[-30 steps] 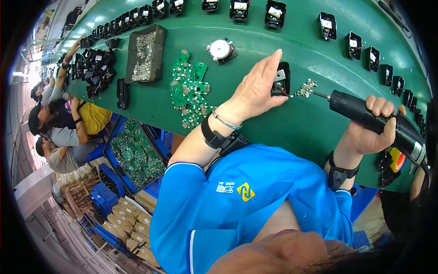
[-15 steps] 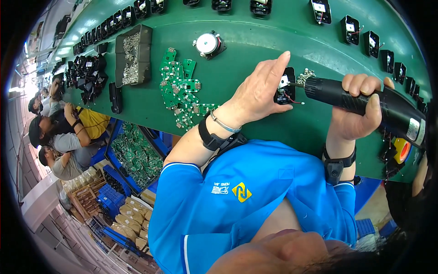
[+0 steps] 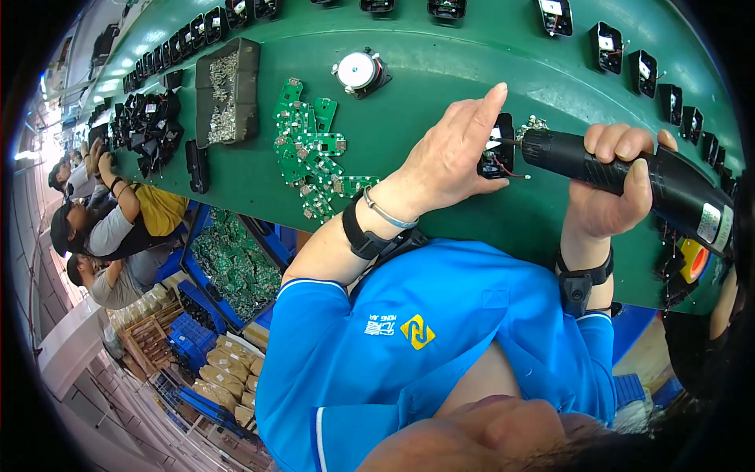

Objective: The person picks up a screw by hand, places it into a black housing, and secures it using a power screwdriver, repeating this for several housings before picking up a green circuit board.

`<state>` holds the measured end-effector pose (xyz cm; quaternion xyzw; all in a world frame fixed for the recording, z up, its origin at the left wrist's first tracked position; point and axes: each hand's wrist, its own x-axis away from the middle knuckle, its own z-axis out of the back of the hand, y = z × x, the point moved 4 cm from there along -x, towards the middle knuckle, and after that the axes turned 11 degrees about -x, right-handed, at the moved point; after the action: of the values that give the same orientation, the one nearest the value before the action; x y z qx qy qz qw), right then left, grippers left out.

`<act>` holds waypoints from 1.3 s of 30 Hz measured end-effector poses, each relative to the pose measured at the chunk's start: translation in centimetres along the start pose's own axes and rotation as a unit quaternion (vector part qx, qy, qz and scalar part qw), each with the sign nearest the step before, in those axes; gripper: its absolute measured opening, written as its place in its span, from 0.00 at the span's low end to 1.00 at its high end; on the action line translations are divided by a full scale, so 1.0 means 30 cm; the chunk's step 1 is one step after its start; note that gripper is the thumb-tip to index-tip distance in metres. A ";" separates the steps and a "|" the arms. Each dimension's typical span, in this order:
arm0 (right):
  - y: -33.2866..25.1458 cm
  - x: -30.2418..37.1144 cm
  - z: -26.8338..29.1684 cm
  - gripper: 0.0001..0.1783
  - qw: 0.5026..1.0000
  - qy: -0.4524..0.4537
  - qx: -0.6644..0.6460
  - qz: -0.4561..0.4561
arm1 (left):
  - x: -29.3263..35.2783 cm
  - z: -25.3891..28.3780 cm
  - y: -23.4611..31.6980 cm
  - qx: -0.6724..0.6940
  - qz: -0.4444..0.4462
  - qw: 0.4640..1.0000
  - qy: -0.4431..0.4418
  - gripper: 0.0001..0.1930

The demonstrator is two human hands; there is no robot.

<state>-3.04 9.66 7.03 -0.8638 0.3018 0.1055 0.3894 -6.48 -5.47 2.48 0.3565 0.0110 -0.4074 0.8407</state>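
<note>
My left hand (image 3: 450,157) is wrapped round the left side of a small black plastic housing (image 3: 495,164), steadying it on the green table. Inside the housing a white part shows, and a thin red wire with a white plug trails out to the right. My right hand (image 3: 612,193) grips a black electric screwdriver (image 3: 565,157) lying nearly level, its bit pointing left into the housing. Where exactly the bit touches is too small to tell. Just beyond the housing lies a little heap of screws (image 3: 535,123).
Green circuit boards (image 3: 305,149) lie to the left, with a round white-topped speaker (image 3: 358,72) behind them. A dark tray of screws (image 3: 250,94) stands farther left. Black housings (image 3: 607,47) line the back edge. A yellow-and-red tape roll (image 3: 694,258) sits at right. Co-workers (image 3: 102,224) sit at left.
The housing and my left fingertips have shifted very slightly to the right, and the screwdriver slightly left. Both grips look the same. A co-worker's arm at left has moved.
</note>
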 end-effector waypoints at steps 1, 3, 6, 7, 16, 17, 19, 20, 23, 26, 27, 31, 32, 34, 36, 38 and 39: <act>0.000 0.000 -0.001 0.20 1.000 0.000 0.001 0.001 | 0.000 0.000 0.000 -0.001 0.002 1.000 -0.002 0.53; 0.001 0.001 -0.005 0.20 1.000 -0.002 0.003 0.003 | -0.001 0.002 0.000 -0.003 -0.003 1.000 0.000 0.53; 0.001 0.002 -0.006 0.20 1.000 -0.005 0.003 0.005 | -0.003 0.001 0.002 -0.007 -0.009 1.000 0.002 0.52; 0.001 0.003 -0.006 0.20 1.000 -0.006 0.002 0.006 | -0.003 0.001 0.002 -0.009 -0.010 1.000 0.001 0.52; 0.005 0.006 -0.023 0.20 0.999 -0.043 0.020 0.014 | -0.004 0.003 0.005 -0.016 -0.012 1.000 0.017 0.52; 0.003 0.004 -0.028 0.20 0.999 -0.042 0.021 0.014 | -0.006 0.003 0.006 -0.015 -0.012 1.000 0.017 0.52; 0.002 0.006 -0.055 0.20 0.992 -0.114 0.048 0.017 | -0.006 0.002 0.007 -0.019 -0.022 0.999 0.016 0.52; 0.006 0.004 -0.051 0.23 0.994 -0.105 0.024 0.019 | -0.003 0.001 0.005 -0.019 -0.021 0.999 0.016 0.52; 0.021 0.002 -0.053 0.23 0.993 -0.114 0.022 0.002 | -0.003 0.001 0.001 -0.024 -0.029 0.999 0.013 0.52; 0.021 0.003 -0.062 0.23 0.992 -0.122 0.036 0.007 | -0.007 0.002 -0.003 -0.018 -0.027 0.999 0.009 0.53; 0.022 0.004 -0.063 0.23 0.992 -0.123 0.035 0.008 | -0.007 0.002 -0.005 -0.016 -0.023 1.000 0.006 0.53; 0.020 0.009 -0.073 0.24 0.991 -0.126 0.026 0.026 | -0.008 0.008 0.000 -0.026 -0.028 0.999 0.009 0.53; 0.017 0.009 -0.072 0.24 0.994 -0.104 0.012 0.023 | -0.004 0.010 0.001 -0.029 -0.031 0.999 0.012 0.53; 0.003 -0.004 -0.074 0.24 0.995 -0.094 -0.002 0.027 | -0.011 0.013 -0.002 -0.004 -0.029 0.999 -0.015 0.51; -0.047 -0.025 -0.067 0.24 0.995 -0.067 -0.075 0.021 | -0.033 0.044 -0.001 -0.035 -0.044 0.998 -0.010 0.50; -0.154 -0.054 -0.029 0.22 0.994 -0.054 -0.062 0.076 | -0.054 0.086 -0.023 -0.065 -0.053 0.996 0.011 0.46; -0.227 -0.057 0.014 0.22 0.992 -0.027 -0.043 0.116 | -0.124 0.104 -0.010 -0.110 -0.062 0.992 0.006 0.45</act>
<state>-0.28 14.24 11.61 -0.8356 0.3849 0.1863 0.3449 -10.04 -4.98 5.78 0.2629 0.0832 -0.4532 0.8477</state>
